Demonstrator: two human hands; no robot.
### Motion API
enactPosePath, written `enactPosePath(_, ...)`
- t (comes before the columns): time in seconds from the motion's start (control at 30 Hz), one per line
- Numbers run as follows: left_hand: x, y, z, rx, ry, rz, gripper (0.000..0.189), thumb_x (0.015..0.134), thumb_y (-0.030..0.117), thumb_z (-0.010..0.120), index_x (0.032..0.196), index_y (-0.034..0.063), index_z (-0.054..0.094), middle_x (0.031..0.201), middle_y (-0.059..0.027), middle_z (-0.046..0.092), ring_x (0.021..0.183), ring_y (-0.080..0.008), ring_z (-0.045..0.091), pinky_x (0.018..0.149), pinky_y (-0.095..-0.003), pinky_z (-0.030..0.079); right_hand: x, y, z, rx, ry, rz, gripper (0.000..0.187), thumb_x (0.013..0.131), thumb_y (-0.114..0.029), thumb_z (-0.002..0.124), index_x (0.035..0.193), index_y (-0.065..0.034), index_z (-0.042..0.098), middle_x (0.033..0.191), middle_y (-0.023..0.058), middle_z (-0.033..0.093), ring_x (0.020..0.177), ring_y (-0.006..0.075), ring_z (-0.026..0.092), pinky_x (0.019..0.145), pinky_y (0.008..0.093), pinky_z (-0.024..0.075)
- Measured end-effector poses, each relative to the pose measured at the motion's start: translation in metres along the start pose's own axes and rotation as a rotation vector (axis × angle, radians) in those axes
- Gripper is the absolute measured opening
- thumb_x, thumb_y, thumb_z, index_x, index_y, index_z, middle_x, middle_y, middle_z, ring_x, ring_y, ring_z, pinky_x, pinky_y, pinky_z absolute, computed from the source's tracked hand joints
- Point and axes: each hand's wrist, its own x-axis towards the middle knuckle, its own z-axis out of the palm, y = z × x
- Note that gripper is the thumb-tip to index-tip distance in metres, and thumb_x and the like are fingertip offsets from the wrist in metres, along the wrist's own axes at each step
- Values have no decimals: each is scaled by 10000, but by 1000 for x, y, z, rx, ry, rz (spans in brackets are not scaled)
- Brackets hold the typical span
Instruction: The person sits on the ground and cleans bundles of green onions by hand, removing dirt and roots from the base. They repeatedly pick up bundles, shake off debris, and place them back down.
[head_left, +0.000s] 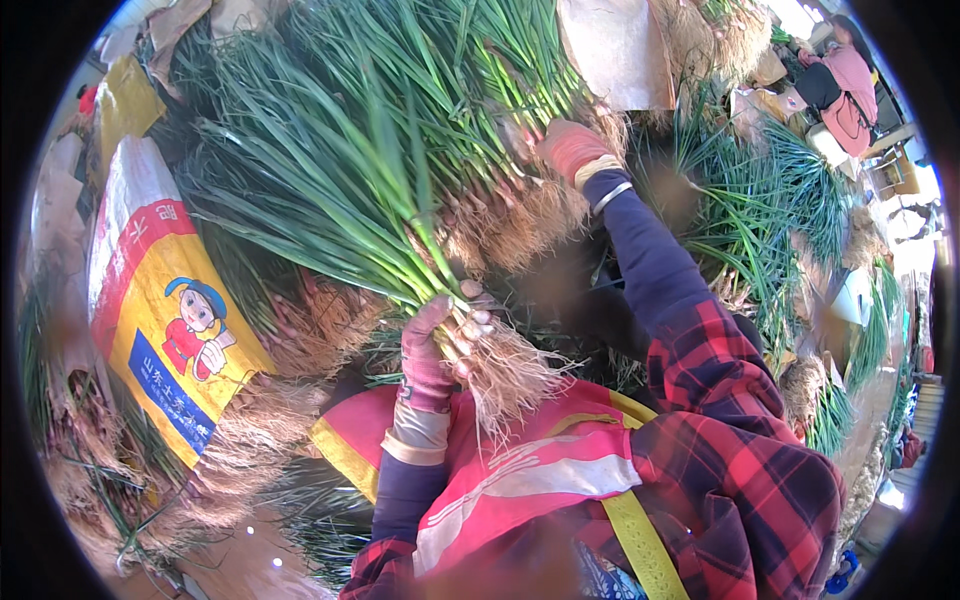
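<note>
My left hand (426, 356), in a pink glove with a pale cuff, grips a bunch of green garlic (420, 274) near its bulbs. The long green leaves of this bunch fan up and left, and its pale roots (517, 367) hang over my lap. My right hand (576, 150), in a reddish glove, reaches into a large pile of green garlic (435, 82) in front of me. Its fingers meet the lower stems at the right side of the pile, just above the roots; the fingertips are hidden, so their grip cannot be made out.
A yellow and red printed woven sack (180, 307) lies over more green garlic at left. Pale sacking (616, 52) covers the pile's far right. More green garlic (750, 202) lies to my right. Another person (844, 90) sits at upper right. A pink apron (517, 465) covers my lap.
</note>
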Motion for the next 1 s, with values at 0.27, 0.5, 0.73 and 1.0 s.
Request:
enactPosePath(0.27,2,-5,-14,-156,-236,-70,371,735,119,584,1063,14,444,831,-104,543,721,-266,567,597,-362,526,-42,32,-11,562,-76,-226,260,732,-210,560,935,-54,603,844,114,598,774,215,573,682,324,462)
enactPosePath(0.5,9,-13,-20,-225,-226,-127,285,761,110,548,1017,10,473,918,-141,551,876,-293,549,731,-379,494,-90,37,7,464,430,-549,281,740,-247,609,910,-31,552,822,175,574,759,317,564,662,359,451)
enactPosePath(0.73,17,-18,-28,112,57,-101,395,777,181,528,1106,-33,481,902,-184,601,743,-278,609,686,-390,522,-184,-11,32,382,289,-797,153,708,-153,560,839,-78,535,724,141,562,708,344,556,603,401,448)
enactPosePath(1.0,9,-16,-19,166,42,-56,471,767,155,533,1179,-48,428,854,-182,592,668,-267,610,607,-357,541,-145,4,20,872,-289,-417,274,785,-303,526,819,-42,598,779,93,577,633,201,550,585,300,442)
